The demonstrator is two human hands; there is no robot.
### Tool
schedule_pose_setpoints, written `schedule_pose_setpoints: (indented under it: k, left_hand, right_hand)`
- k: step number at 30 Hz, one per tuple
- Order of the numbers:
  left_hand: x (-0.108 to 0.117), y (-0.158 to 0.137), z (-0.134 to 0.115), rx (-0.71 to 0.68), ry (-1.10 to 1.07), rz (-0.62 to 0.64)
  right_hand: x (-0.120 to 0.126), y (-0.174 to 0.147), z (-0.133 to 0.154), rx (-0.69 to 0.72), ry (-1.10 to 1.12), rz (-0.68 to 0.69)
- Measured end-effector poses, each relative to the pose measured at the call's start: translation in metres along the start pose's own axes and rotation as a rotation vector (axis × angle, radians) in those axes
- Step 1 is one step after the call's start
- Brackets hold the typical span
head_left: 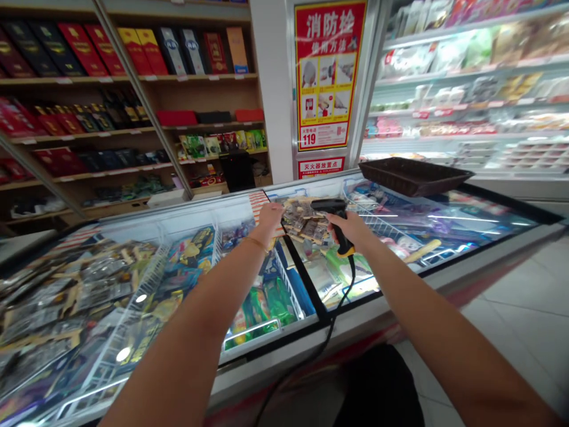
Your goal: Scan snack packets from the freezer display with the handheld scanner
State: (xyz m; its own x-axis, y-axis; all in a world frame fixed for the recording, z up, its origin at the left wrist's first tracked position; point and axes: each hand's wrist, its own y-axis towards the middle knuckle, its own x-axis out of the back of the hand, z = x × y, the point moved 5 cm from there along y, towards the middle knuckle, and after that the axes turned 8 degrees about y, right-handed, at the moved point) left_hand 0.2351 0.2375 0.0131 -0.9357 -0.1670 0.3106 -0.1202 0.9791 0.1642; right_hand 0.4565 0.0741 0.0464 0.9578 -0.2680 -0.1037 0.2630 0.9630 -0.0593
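Observation:
My right hand (351, 228) is wrapped around a black and yellow barcode scanner (329, 206), whose head points left over the chest freezer. A black cable (352, 273) hangs from its handle and runs down past the freezer's front edge. My left hand (270, 216), with a thin bracelet at the wrist, is curled at the black-framed edge of the glass lid (304, 279); its fingertips are partly hidden. Between and beyond my hands lie flat packs with dark contents (306, 218) inside the freezer. Green packages (267, 302) fill a wire basket below my left forearm.
A dark brown tray (413, 178) rests on the freezer's right part. Shelves of boxes and bottles (128, 112) stand behind at left, a red fire-hydrant poster (326, 77) in the middle, and a lit refrigerated display (466, 95) at right. The tiled floor (520, 320) shows at lower right.

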Motion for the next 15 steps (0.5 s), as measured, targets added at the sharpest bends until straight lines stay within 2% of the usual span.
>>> schedule_pose_setpoints:
  k: [3,8,12,15]
  left_hand:
    - [0.069,-0.002,0.031,0.075,0.107,-0.099]
    - [0.195,-0.014,0.077,0.134,0.255,-0.278]
    - [0.288,-0.023,0.097,0.178,0.308,-0.348]
    - [0.344,-0.025,0.101,0.218,0.301,-0.351]
  right_hand:
    - [-0.044,-0.006,-0.008,-0.016,0.007,0.072]
    - [-0.122,-0.016,-0.021,-0.036,0.035,0.206]
    - [-0.172,-0.022,-0.033,-0.044,0.032,0.294]
    - [-0.192,-0.026,-0.043,-0.053,0.021,0.329]
